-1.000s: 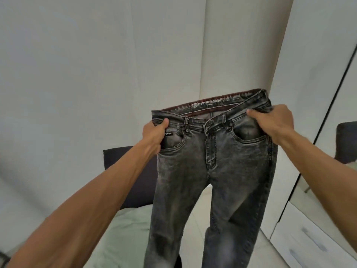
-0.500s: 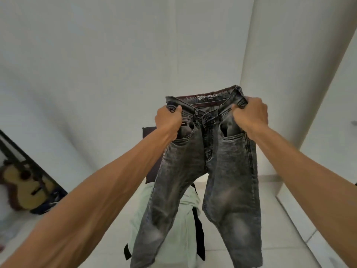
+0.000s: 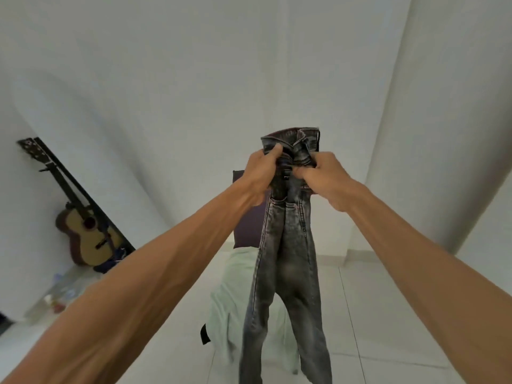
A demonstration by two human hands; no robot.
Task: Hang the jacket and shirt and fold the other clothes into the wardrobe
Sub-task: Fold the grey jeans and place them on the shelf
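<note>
A pair of dark grey washed jeans (image 3: 288,261) hangs in the air in front of me, folded lengthwise so the two legs lie together. My left hand (image 3: 259,173) grips the waistband on its left side. My right hand (image 3: 322,177) grips the waistband on the right, almost touching the left hand. The legs drop down past the bottom of the view. A pale green garment (image 3: 235,297) lies draped over a dark chair (image 3: 249,223) behind the jeans.
An acoustic guitar (image 3: 86,234) leans against the white wall at the left, with small items on the floor near it. White tiled floor (image 3: 374,314) spreads below. White walls stand ahead and to the right.
My hands have come together, folding the jeans in half along the fly. The view has swung left, so the wardrobe at the right is out of sight and the guitar shows fully.
</note>
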